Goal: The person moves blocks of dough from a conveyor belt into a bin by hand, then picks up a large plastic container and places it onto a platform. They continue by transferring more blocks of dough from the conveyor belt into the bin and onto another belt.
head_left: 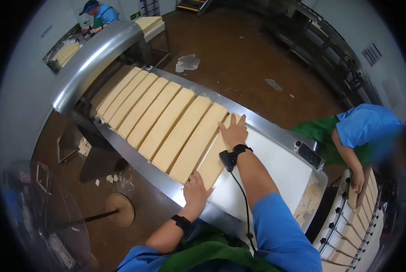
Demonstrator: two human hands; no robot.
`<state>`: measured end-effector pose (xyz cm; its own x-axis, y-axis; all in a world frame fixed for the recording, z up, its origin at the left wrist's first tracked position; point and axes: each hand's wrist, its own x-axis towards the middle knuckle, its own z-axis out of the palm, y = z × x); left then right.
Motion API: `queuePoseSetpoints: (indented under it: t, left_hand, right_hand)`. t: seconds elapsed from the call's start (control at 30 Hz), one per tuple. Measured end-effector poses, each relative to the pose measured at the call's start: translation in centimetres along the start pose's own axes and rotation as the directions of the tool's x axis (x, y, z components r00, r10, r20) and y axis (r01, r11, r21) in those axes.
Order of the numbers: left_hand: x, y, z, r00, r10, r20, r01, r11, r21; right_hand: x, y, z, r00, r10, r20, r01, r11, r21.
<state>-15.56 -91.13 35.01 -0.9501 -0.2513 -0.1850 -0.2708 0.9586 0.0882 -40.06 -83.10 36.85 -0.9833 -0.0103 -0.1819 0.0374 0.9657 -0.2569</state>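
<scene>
Long pale yellow slabs, dough or cheese by their look, lie side by side across a steel-edged conveyor. My right hand (234,133) has its fingers spread over the far end of the nearest slab (213,164), thumb at its left edge. At the near end of the same slab, my left hand (196,192) rests with fingers extended against it. The neighbouring slab (198,144) lies close alongside. A black wristband (182,222) is on my left wrist; a black device (230,158) with a cable sits on my right.
A curved steel hood (98,59) spans the conveyor's far end. White belt surface (262,167) lies to the right, beside a tray of scraps (308,199). A co-worker (366,131) reaches over slabs in a wire-barred rack (348,226). A fan (53,222) stands left; another person (100,16) works behind.
</scene>
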Motion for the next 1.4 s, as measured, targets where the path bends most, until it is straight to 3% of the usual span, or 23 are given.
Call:
queuePoseSetpoints:
  t: [0.1,0.17,0.23,0.33,0.37,0.43,0.53,0.57,0.6,0.63,0.67,0.7,0.73,0.77,0.9,0.97,1.03,1.07,1.13,1.2,1.23,1.3,1.4]
  left_hand:
    - [-0.3,-0.1,0.7,0.998,0.012,-0.065,-0.014,0.999,-0.029]
    - [-0.6,-0.5,0.8,0.995,0.04,-0.091,-0.046,0.997,-0.063]
    - [-0.7,-0.6,0.6,0.976,0.195,-0.1,-0.209,0.965,-0.157]
    - [-1.2,2.1,-2.7,0.922,0.335,0.195,-0.224,0.871,-0.438]
    - [-1.4,2.6,-1.8,0.859,0.475,0.191,-0.32,0.79,-0.523]
    - [-2.0,5.0,-2.4,0.723,0.652,0.227,-0.367,0.641,-0.674]
    - [-5.0,10.0,-4.0,0.687,0.636,0.351,-0.42,0.742,-0.522]
    - [-5.5,11.4,-3.5,0.643,0.673,0.365,-0.464,0.722,-0.513]
    - [-6.0,13.0,-2.4,0.716,0.635,0.29,-0.459,0.741,-0.49]
    - [-7.4,14.4,-1.6,0.77,0.601,0.215,-0.456,0.753,-0.474]
    - [-8.2,15.5,-1.8,0.768,0.623,0.148,-0.486,0.717,-0.499]
    - [-8.9,16.8,-1.2,0.754,0.655,0.05,-0.549,0.67,-0.499]
    - [-9.9,18.1,-1.6,0.713,0.699,-0.05,-0.617,0.592,-0.519]
    - [-10.3,19.8,-0.6,0.668,0.735,-0.118,-0.671,0.525,-0.524]
    - [-15.8,26.8,-3.8,0.501,0.847,-0.177,-0.737,0.31,-0.601]
    - [-18.5,30.3,-4.4,0.429,0.874,-0.229,-0.77,0.221,-0.598]
    - [-20.9,33.4,-4.8,0.32,0.9,-0.295,-0.785,0.078,-0.614]
    - [-21.9,34.8,-5.1,0.266,0.912,-0.313,-0.806,0.032,-0.591]
    - [-23.0,37.4,-5.7,0.214,0.924,-0.318,-0.781,-0.033,-0.623]
    - [-23.6,39.6,-6.2,0.178,0.947,-0.269,-0.64,-0.097,-0.762]
    - [-23.6,40.2,-6.2,0.174,0.948,-0.268,-0.647,-0.096,-0.757]
    - [-23.6,41.5,-6.2,0.051,0.97,-0.237,-0.648,-0.149,-0.747]
    - [-24.4,42.3,-6.2,0.058,0.98,-0.192,-0.689,-0.1,-0.718]
  right_hand:
    - [-0.4,0.3,-0.3,0.996,0.085,0.025,-0.086,0.996,0.028]
    - [-1.1,2.4,-0.7,0.986,0.149,-0.072,-0.139,0.981,0.132]
    - [-2.8,5.6,-2.7,0.962,0.272,-0.039,-0.252,0.93,0.266]
    - [-5.7,15.2,-3.0,0.914,0.391,-0.108,-0.352,0.896,0.27]
    - [-8.3,16.2,-6.5,0.845,0.535,-0.032,-0.493,0.799,0.343]
    - [-11.2,21.5,-8.3,0.773,0.632,-0.051,-0.59,0.747,0.308]
    - [-16.3,26.5,-10.4,0.671,0.735,-0.097,-0.664,0.655,0.36]
    - [-17.8,28.2,-10.6,0.675,0.732,-0.093,-0.63,0.637,0.444]
    - [-19.8,30.2,-10.3,0.668,0.739,-0.09,-0.6,0.605,0.523]
    - [-21.2,32.9,-8.4,0.63,0.747,-0.215,-0.564,0.629,0.534]
    - [-21.8,36.6,-4.4,0.526,0.712,-0.465,-0.597,0.699,0.395]
    - [-24.6,37.3,-6.4,0.495,0.78,-0.382,-0.568,0.623,0.538]
    - [-27.6,36.9,-9.2,0.414,0.837,-0.357,-0.437,0.527,0.729]
    - [-30.1,38.4,-10.2,0.377,0.824,-0.424,-0.409,0.558,0.722]
    - [-40.0,44.0,-15.4,0.139,0.877,-0.459,-0.415,0.473,0.777]
    - [-44.3,48.0,-17.5,0.079,0.896,-0.437,-0.461,0.422,0.781]
    - [-47.9,51.8,-18.9,-0.045,0.943,-0.329,-0.553,0.251,0.794]
    - [-49.5,53.9,-19.6,-0.052,0.945,-0.324,-0.548,0.244,0.8]
    - [-52.0,58.4,-20.2,0.104,0.98,-0.17,-0.856,0.175,0.486]
    - [-52.8,62.8,-19.2,0.148,0.967,-0.207,-0.883,0.223,0.413]
    - [-52.9,64.8,-18.7,0.198,0.95,-0.243,-0.904,0.273,0.328]
    - [-53.0,66.9,-18.9,0.206,0.967,-0.149,-0.899,0.247,0.361]
    - [-53.0,69.0,-18.4,0.229,0.968,-0.099,-0.89,0.25,0.381]
